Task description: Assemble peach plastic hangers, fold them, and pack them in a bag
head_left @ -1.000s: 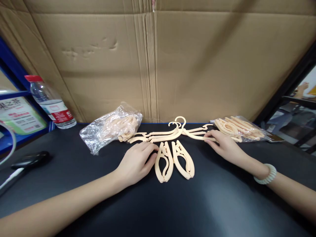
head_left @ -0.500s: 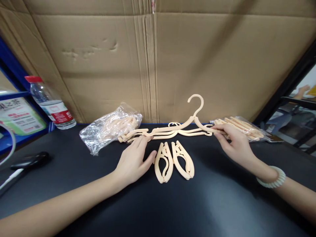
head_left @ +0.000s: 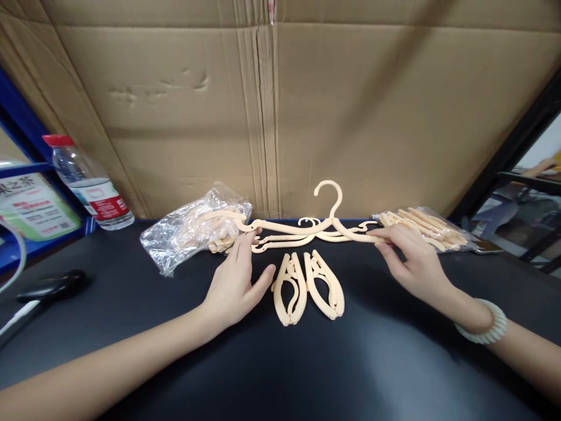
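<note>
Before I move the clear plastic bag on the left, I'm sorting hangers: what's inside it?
The plastic bag holds cream pieces resembling folded hangers. Crumpled film, glare and the raised hanger in front hide the rest; I can't count them.

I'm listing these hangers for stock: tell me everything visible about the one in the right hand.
The hanger is pale peach and looks plastic. It is unfolded, its curved hook upright, with two sloping arms and a notch on the left one. It overlaps other hangers in view. The right hand pinches its right end; the left hand meets its left arm, contact unclear.
</note>
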`<move>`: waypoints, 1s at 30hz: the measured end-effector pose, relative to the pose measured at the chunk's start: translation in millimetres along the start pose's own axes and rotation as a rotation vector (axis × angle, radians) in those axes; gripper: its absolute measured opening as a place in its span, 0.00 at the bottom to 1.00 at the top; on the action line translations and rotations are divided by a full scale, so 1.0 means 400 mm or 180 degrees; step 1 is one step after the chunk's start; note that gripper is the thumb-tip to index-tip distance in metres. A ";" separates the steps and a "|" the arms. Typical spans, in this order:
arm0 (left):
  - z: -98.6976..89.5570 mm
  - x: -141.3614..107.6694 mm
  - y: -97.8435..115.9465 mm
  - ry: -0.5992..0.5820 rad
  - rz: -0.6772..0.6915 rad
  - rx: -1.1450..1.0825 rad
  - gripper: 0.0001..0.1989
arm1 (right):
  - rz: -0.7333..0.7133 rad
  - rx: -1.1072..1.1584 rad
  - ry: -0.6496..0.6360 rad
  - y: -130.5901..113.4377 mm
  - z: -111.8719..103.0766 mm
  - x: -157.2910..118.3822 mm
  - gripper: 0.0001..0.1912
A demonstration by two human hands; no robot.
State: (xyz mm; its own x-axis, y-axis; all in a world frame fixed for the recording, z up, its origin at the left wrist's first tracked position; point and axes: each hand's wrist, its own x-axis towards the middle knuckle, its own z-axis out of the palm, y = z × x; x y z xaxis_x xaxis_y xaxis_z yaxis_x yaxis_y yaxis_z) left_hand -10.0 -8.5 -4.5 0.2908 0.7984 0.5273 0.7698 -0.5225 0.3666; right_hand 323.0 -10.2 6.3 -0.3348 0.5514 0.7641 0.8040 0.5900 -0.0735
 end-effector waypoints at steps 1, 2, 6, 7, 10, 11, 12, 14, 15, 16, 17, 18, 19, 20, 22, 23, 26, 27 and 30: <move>0.000 0.001 -0.002 0.0032 -0.0034 -0.0102 0.28 | 0.0026 0.0007 0.0022 0.002 -0.001 0.000 0.09; 0.000 0.002 -0.004 0.0064 -0.0078 -0.0208 0.27 | 0.0036 0.0014 0.0022 0.004 -0.001 0.001 0.10; 0.001 0.007 -0.008 0.0122 -0.0254 -0.0668 0.23 | -0.0065 0.0009 -0.0060 0.005 0.001 0.000 0.11; 0.000 0.007 -0.007 0.0130 -0.0268 -0.0752 0.23 | -0.0118 0.0005 -0.0067 0.005 0.002 0.000 0.11; -0.002 0.008 0.001 0.0174 -0.0230 -0.0865 0.21 | -0.0313 -0.0020 -0.0037 0.003 0.004 -0.001 0.10; -0.003 0.007 0.003 0.0193 -0.0206 -0.0879 0.21 | -0.0374 -0.0030 -0.0034 0.003 0.004 -0.001 0.10; -0.004 0.007 0.005 0.0216 -0.0185 -0.0898 0.21 | -0.0426 -0.0041 -0.0039 0.003 0.004 -0.002 0.10; -0.004 0.007 0.008 0.0259 -0.0155 -0.0961 0.20 | -0.0495 -0.0072 -0.0080 0.004 0.005 -0.002 0.10; -0.004 0.007 0.008 0.0301 -0.0152 -0.1002 0.21 | -0.0523 -0.0090 -0.0093 0.005 0.005 -0.003 0.10; -0.004 0.007 0.007 0.0347 -0.0159 -0.1044 0.21 | -0.0542 -0.0113 -0.0099 0.006 0.005 -0.003 0.10; -0.004 0.008 0.006 0.0399 -0.0172 -0.1094 0.22 | -0.0552 -0.0138 -0.0101 0.007 0.006 -0.004 0.10; -0.004 0.009 0.006 0.0450 -0.0187 -0.1149 0.23 | -0.0552 -0.0156 -0.0101 0.008 0.006 -0.004 0.09; -0.004 0.009 0.005 0.0485 -0.0197 -0.1212 0.24 | -0.0544 -0.0164 -0.0103 0.009 0.007 -0.005 0.09; -0.004 0.010 0.004 0.0494 -0.0199 -0.1282 0.24 | -0.0529 -0.0158 -0.0111 0.010 0.007 -0.005 0.09; -0.005 0.011 0.005 0.0465 -0.0136 -0.1390 0.25 | -0.0487 -0.0105 -0.0130 0.010 0.008 -0.006 0.09; -0.006 0.011 0.005 0.0430 -0.0069 -0.1377 0.25 | -0.0460 -0.0061 -0.0136 0.009 0.009 -0.006 0.09; -0.007 0.008 0.008 0.0143 0.0322 -0.1086 0.21 | -0.0356 0.0118 -0.0151 0.004 0.015 -0.009 0.10; -0.007 0.006 0.008 0.0011 0.0496 -0.0941 0.17 | -0.0310 0.0182 -0.0150 0.002 0.017 -0.011 0.10; -0.002 0.002 0.008 -0.0189 0.0846 -0.0599 0.12 | -0.0168 0.0327 -0.0158 -0.003 0.026 -0.016 0.09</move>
State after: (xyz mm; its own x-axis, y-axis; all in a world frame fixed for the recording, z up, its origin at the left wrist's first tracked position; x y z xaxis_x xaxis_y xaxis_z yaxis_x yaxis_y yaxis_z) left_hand -7.9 -10.0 -2.2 0.5044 0.6398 0.5799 0.5456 -0.7567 0.3603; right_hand 319.0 -8.4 -5.4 -0.4011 0.5450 0.7363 0.7310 0.6748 -0.1013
